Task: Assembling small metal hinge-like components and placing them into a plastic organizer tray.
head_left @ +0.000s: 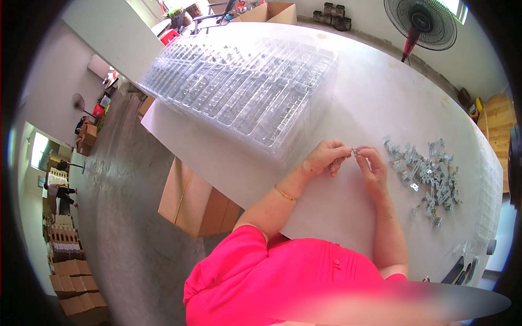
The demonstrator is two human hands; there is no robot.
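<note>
My left hand (328,156) and my right hand (373,167) meet over the white table, fingertips pinched together. Between them is a small silvery metal part (354,152), mostly covered by the fingers; its exact kind is too small to tell. To the right of my right hand lies a loose heap of small metal clip-like pieces (435,176). Beyond my left hand stands a stack of clear plastic trays (239,100), whose long compartments hold rows of small metal pieces.
The white table (348,217) curves around me. A taped cardboard box (190,198) stands on the floor below its left edge. More clear trays (489,190) and dark tools (459,271) lie at the right edge. A fan (421,24) stands behind the table.
</note>
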